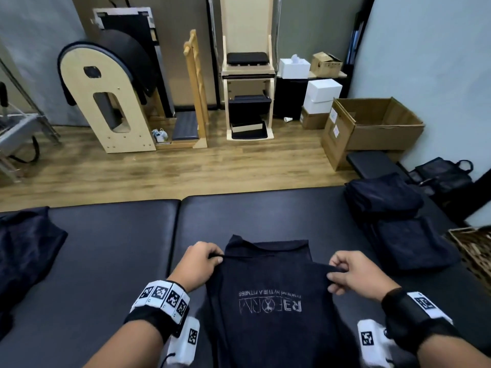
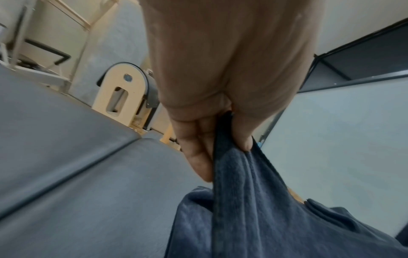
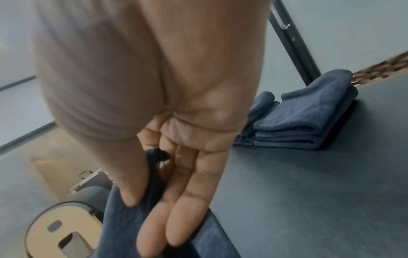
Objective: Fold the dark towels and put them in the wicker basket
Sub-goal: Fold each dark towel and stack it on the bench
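Observation:
A dark navy towel with a pale printed logo lies on the black padded table in front of me, its near part lifted over the far part. My left hand pinches the towel's upper left corner between thumb and fingers. My right hand pinches the upper right corner the same way. The left wrist view shows the towel gripped by my left hand. In the right wrist view my right hand holds the cloth. The wicker basket shows at the right edge.
A stack of folded dark towels sits at the table's right side, seen also as a folded stack in the right wrist view. A loose dark towel heap lies at the left. Cardboard boxes and wooden exercise equipment stand on the floor beyond.

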Demonstrator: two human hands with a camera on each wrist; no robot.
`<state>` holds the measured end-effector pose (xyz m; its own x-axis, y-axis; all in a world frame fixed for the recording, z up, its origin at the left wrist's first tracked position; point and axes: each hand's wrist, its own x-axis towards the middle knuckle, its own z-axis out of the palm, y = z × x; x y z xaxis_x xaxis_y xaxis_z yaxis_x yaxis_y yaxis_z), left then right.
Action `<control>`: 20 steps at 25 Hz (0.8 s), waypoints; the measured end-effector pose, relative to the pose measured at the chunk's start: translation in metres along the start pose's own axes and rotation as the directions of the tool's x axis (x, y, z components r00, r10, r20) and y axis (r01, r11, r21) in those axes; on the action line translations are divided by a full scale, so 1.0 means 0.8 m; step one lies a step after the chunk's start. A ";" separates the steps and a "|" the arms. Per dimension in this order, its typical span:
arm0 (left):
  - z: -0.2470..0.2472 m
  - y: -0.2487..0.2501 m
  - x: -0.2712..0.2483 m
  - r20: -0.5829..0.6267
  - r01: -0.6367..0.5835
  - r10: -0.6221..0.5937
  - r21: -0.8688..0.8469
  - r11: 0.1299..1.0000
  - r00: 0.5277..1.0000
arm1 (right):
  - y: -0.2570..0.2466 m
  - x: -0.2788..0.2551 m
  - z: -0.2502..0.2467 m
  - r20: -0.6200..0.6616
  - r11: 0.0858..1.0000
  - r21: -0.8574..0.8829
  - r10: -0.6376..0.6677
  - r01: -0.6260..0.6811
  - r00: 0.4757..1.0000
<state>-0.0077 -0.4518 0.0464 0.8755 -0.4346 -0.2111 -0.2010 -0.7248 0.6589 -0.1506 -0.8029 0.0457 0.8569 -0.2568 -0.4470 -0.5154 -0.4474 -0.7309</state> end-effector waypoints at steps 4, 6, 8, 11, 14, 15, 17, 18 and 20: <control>0.012 -0.010 0.069 -0.032 -0.035 0.035 -0.002 0.999 0.999 | -0.011 0.034 -0.009 -0.177 0.990 -0.142 -0.024 -0.002 0.984; 0.021 -0.018 0.102 -0.059 -0.041 0.042 0.007 0.999 0.997 | -0.019 0.051 -0.012 -0.268 0.961 -0.275 -0.063 -0.014 0.961; 0.034 -0.027 0.132 -0.023 -0.051 0.052 0.031 0.998 0.998 | -0.023 0.070 -0.009 -0.288 0.941 -0.336 -0.060 -0.042 0.956; 0.052 -0.034 0.166 0.201 -0.102 0.077 0.113 0.988 0.976 | -0.019 0.106 -0.002 -0.219 0.925 -0.380 -0.059 -0.029 0.974; 0.069 -0.047 0.197 0.371 -0.150 0.063 0.210 0.966 0.926 | -0.006 0.160 0.003 -0.042 0.888 -0.451 -0.127 0.095 0.991; 0.074 -0.050 0.203 0.394 -0.151 0.043 0.246 0.957 0.918 | -0.001 0.177 0.006 0.030 0.879 -0.454 -0.145 0.143 0.989; 0.079 -0.052 0.206 0.382 -0.161 0.010 0.365 0.917 0.924 | 0.007 0.201 0.016 0.146 0.847 -0.487 -0.160 0.212 0.976; 0.079 -0.047 0.208 0.369 -0.173 -0.004 0.445 0.879 0.930 | 0.014 0.212 0.020 0.184 0.830 -0.509 -0.154 0.229 0.971; 0.075 -0.036 0.209 0.326 -0.180 0.006 0.509 0.842 0.945 | 0.030 0.227 0.026 0.188 0.807 -0.543 -0.152 0.231 0.970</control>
<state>0.1177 -0.5358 -0.0511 0.6834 -0.5891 -0.4311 -0.5509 -0.8037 0.2250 -0.0072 -0.8427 -0.0634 0.9075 -0.0204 -0.4195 -0.2109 -0.8860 -0.4130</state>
